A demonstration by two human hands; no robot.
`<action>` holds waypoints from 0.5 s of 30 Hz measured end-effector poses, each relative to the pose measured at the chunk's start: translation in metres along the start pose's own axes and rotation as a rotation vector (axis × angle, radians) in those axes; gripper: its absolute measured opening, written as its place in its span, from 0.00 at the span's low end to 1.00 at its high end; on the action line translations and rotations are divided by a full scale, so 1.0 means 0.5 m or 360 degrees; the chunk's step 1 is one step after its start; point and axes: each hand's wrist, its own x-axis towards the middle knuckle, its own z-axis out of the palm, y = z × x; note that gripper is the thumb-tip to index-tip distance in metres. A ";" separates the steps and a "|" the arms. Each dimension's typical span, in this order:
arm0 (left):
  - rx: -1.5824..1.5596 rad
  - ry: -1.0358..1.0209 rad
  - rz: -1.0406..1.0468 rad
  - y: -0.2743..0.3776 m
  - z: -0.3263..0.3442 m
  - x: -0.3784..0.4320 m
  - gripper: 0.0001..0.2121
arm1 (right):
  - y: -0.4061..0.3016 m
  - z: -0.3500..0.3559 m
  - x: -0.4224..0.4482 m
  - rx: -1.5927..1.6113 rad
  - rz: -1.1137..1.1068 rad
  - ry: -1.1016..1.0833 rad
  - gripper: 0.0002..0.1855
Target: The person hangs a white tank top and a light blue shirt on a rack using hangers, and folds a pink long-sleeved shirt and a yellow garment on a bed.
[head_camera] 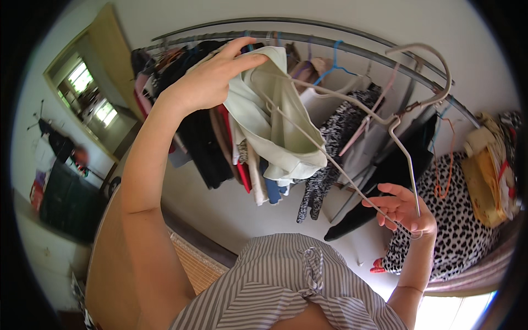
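My left hand [210,80] pinches the upper edge of a pale green garment [270,136], which hangs loosely with its opening towards me. One end of a light-coloured clothes hanger [354,101] reaches into this opening. The other end of the hanger lies in my right hand [406,210], near the thumb, while the other fingers are spread. The hanger's brownish hook points up in front of the rail and does not seem to hang on it. Where the far tip of the hanger lies is hidden by the cloth.
Behind the garment, a grey metal clothes rail [313,40] carries several clothes and hangers, including a blue hanger [336,62]. A spotted bundle [458,222] and folded fabrics [484,177] lie at right. A woven mat [198,255] is below left; a doorway [88,82] opens beyond.
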 end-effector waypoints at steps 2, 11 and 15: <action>0.0075 0.0009 0.0050 -0.005 -0.007 -0.030 0.33 | 0.002 0.005 0.047 0.0077 0.0057 -0.0067 0.50; 0.0175 -0.0123 -0.0515 -0.024 -0.007 -0.176 0.39 | 0.055 0.032 0.197 0.0023 0.0202 0.0103 0.45; 0.0181 -0.0171 -0.0752 -0.010 -0.044 -0.210 0.40 | 0.068 0.024 0.226 0.0480 0.0211 -0.0260 0.43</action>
